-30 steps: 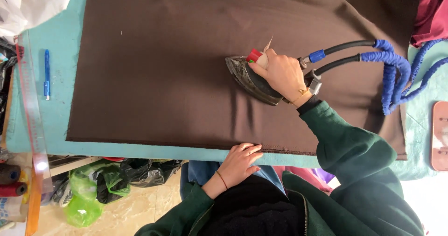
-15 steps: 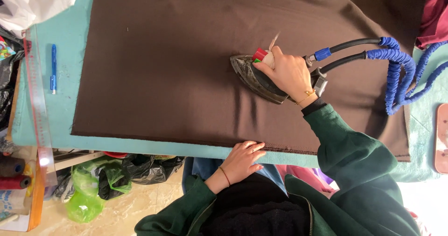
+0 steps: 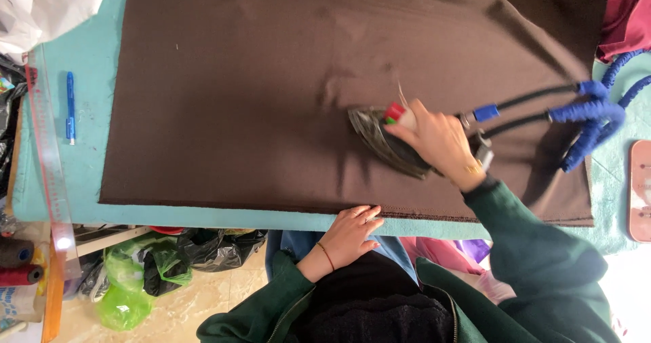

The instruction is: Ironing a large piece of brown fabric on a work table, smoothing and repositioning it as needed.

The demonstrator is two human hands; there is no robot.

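Right hand (image 3: 439, 139) around iron (image 3: 386, 139), left hand (image 3: 351, 233) flat at table edge (image 3: 224, 215)

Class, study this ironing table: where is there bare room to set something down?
Free: the teal table strip between ruler and brown cloth, around the blue pen. Crowded: the right end, with iron, right hand and blue hoses.

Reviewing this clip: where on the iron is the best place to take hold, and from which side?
By the handle on top, from above. The iron sits soleplate-down on the brown cloth, hoses trailing off its rear. The right hand grips it just so; the left hand rests at the table edge.
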